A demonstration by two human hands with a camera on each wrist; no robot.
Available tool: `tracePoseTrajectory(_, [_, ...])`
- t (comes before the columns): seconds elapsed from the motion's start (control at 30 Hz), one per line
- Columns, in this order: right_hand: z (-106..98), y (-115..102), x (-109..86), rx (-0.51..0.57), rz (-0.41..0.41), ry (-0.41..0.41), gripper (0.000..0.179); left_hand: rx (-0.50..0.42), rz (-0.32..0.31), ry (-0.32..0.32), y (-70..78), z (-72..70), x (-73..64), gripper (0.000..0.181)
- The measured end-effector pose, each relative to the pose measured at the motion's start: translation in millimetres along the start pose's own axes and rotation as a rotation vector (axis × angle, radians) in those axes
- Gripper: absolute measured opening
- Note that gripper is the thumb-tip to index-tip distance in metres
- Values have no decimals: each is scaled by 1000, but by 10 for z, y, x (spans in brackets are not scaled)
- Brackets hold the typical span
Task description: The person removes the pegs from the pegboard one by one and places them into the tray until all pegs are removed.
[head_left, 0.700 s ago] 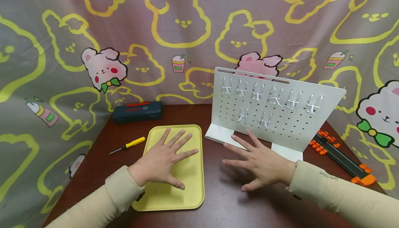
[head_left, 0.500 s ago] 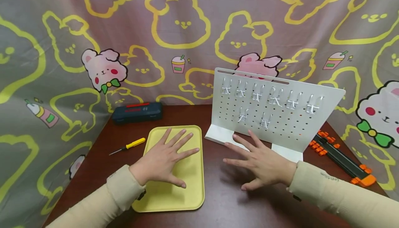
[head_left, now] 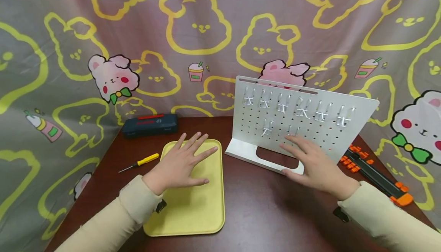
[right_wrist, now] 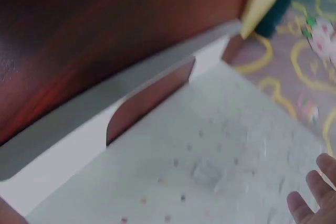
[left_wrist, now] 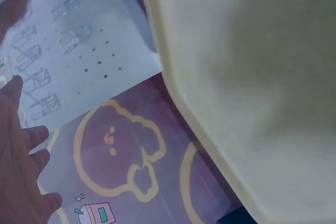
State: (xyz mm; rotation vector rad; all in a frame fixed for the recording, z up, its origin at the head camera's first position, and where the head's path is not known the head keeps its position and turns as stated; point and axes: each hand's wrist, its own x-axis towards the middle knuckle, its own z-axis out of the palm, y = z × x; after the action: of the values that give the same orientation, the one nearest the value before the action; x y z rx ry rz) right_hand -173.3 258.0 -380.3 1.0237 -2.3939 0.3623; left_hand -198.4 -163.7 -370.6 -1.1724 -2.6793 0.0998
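My left hand [head_left: 180, 164] hovers over the yellow tray [head_left: 203, 217] with its fingers spread and straight, holding nothing. In the left wrist view its fingers [left_wrist: 37, 158] show at the left edge beside the pale tray surface. My right hand [head_left: 315, 166] is in front of the lower right of a white pegboard [head_left: 246, 127], fingers extended and thumb apart, nothing in its grasp. It overlaps one of the lower hooks in the head view. Pairs of clear hooks [head_left: 282, 103], bound with white ties, hang on the board. Its fingertips [right_wrist: 299, 205] show over the board in the right wrist view.
A yellow-handled screwdriver [head_left: 147, 159] lies left of the tray. Behind it stands a dark blue case [head_left: 150, 126] with a red latch. To the right of the pegboard is a black bar with orange clips [head_left: 379, 176]. A patterned curtain [head_left: 213, 22] encloses the brown table [head_left: 255, 213].
My right hand has moved right and up from above the table to the pegboard's front, its fingers less spread. The left hand has shifted slightly up and stays above the tray.
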Motion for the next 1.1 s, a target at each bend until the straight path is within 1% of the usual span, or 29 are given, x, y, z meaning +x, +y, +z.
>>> tracePoseTrajectory(0.07, [-77,37,-27,19,78,60,63,-44,-25,26,-35,-32,48,89])
tracePoseTrajectory(0.13, [-155,71,-56,29,152,109,57,-130,-49,52,-66,-67,103,89])
tracePoseTrajectory(0.2, [-224,104,-93,39,212,163,56,-238,-75,74,-90,-103,154,89])
tracePoseTrajectory(0.23, [-254,122,-112,43,233,196,56,-307,-90,81,-98,-121,178,89])
tracePoseTrajectory(0.33, [-327,176,-184,55,296,307,51,-499,-139,111,-109,-182,243,86])
tracePoseTrajectory(0.4, [-377,222,-234,61,354,385,48,-606,-175,142,-113,-223,289,84])
tracePoseTrajectory(0.5, [-471,301,-313,103,527,474,41,-734,-222,194,-125,-269,396,81])
tracePoseTrajectory(0.57, [-536,371,-364,148,677,513,36,-806,-252,224,-144,-277,495,78])
tracePoseTrajectory(0.63, [-586,450,-420,220,829,539,30,-884,-292,237,-160,-275,603,75])
tracePoseTrajectory(0.7, [-613,532,-473,292,928,565,28,-971,-344,244,-172,-262,714,71])
tracePoseTrajectory(0.73, [-625,567,-504,327,967,562,27,-1023,-372,249,-172,-257,770,68])
tracePoseTrajectory(0.8, [-629,628,-562,378,1005,539,28,-1151,-421,261,-155,-248,886,62])
tracePoseTrajectory(0.87, [-622,674,-620,412,1008,494,30,-1293,-463,282,-116,-239,1008,55])
tracePoseTrajectory(0.97, [-587,727,-699,449,1000,432,31,-1493,-500,310,-23,-226,1196,45])
tracePoseTrajectory(1.0, [-575,744,-722,468,999,421,31,-1542,-509,317,13,-224,1255,43])
tracePoseTrajectory(1.1, [-529,797,-769,585,990,447,31,-1644,-520,321,97,-206,1408,39])
